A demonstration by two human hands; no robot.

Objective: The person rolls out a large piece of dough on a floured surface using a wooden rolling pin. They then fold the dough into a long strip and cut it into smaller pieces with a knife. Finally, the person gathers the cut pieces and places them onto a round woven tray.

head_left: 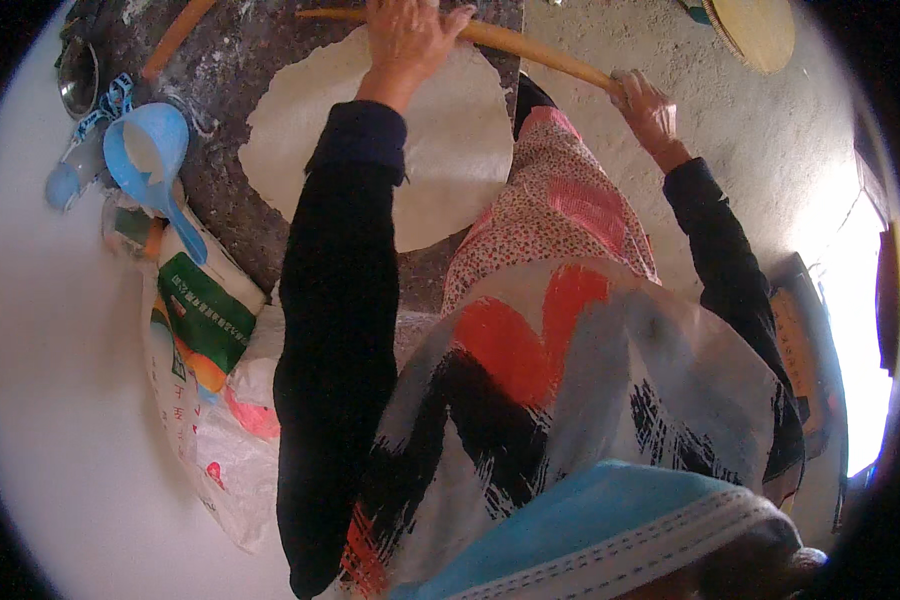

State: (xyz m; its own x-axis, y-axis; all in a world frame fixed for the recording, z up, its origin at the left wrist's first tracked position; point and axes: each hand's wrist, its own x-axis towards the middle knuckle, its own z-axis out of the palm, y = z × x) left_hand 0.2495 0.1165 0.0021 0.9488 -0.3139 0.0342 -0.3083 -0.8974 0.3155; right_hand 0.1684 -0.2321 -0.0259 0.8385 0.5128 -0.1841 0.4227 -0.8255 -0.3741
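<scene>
A thin, wide round sheet of pale dough (460,150) with an uneven edge lies on the dark speckled tabletop (220,60). Across its far part runs a long wooden rolling pin (540,50), slanting down to the right past the table's edge. My left hand (410,40) grips the pin over the dough, thumb lying toward the right; its fingertips are partly cut off by the upper rim. At the pin's right end, beyond the table, my right hand (648,112) is wrapped around the wood.
A second wooden rod (175,40) lies at the far left, near a metal bowl (78,78). A blue scoop (150,150) with white powder rests at the left edge, above a printed woven sack (205,310). A round tan disc (755,30) is on the floor at the far right.
</scene>
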